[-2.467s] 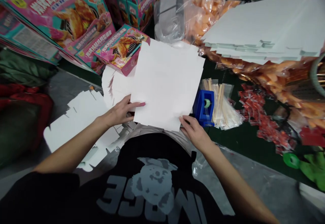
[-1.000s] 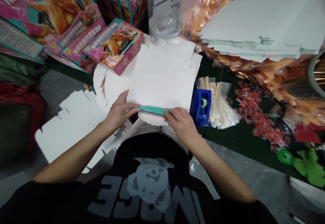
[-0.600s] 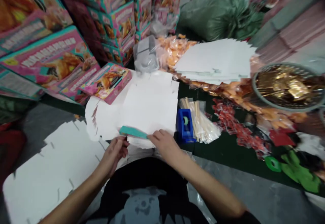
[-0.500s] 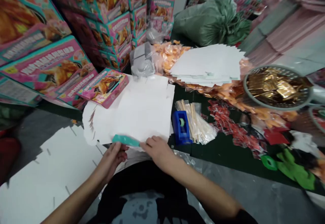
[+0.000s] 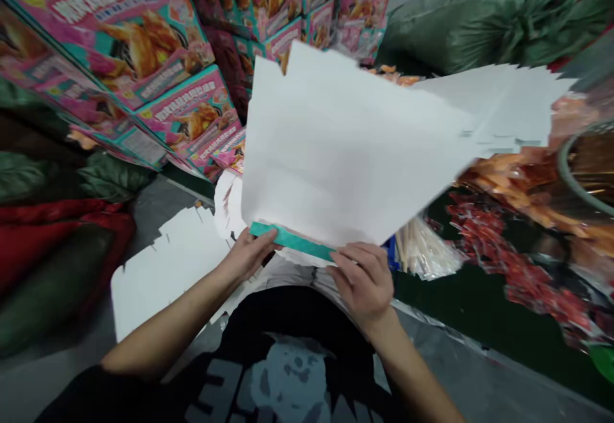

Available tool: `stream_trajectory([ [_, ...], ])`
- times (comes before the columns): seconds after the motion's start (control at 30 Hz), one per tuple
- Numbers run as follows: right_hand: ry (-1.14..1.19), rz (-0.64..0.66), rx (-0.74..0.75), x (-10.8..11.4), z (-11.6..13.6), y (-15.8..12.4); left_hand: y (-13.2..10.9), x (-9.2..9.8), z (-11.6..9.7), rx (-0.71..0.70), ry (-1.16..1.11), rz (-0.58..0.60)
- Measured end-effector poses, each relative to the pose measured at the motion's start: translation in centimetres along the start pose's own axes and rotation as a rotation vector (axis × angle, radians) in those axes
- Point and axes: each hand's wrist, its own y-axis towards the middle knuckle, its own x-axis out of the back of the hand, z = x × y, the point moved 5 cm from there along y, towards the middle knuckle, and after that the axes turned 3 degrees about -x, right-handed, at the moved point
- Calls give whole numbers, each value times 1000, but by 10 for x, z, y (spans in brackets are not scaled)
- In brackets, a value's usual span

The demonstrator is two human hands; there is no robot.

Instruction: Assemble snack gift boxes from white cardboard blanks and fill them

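A large white cardboard sheet (image 5: 326, 148), probably an unfolded box blank, stands tilted up in front of me. Along its near edge runs a folded teal flap (image 5: 307, 244). My left hand (image 5: 252, 250) pinches the flap's left end, thumb on top. At the right end, the fingers of my right hand (image 5: 364, 276) are closed on the same edge. The raised sheet hides much of the table behind it. Part of a blue tape dispenser (image 5: 392, 253) shows past its right corner, beside bagged wooden sticks (image 5: 425, 247).
Printed pink and teal boxes (image 5: 139, 39) are stacked at the left and back. More white sheets (image 5: 167, 276) lie low on the left, and others (image 5: 513, 103) at the back right. Red packets (image 5: 518, 263), orange packets (image 5: 508, 176) and a basket (image 5: 566, 167) occupy the right; a green sack (image 5: 460, 20) lies behind.
The white sheet with the teal flap has come up from lying flat to a tilted stand. Both hands keep its near edge. The camera view has swung left.
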Motion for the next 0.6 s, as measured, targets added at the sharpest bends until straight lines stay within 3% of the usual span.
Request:
stream_trajectory([
  [0.1,168,102,-157,-4,1,11,2,-13,2,-29,78,99],
  [0.2,224,309,-163,-34,8,21,-1,-18,9,-15,110,118],
  [0.3,218,487,-102,-70,15,22,-11,-9,24,26,20,10],
  [0.4,153,681,-77,-96,23,12,-29,14,54,148,-41,-123],
  [0.5,89,838,-40,-93,36,2,-44,42,82,243,-36,-140],
  [0.6,168,849,-20,-58,47,9,-49,68,91,306,-53,-117],
])
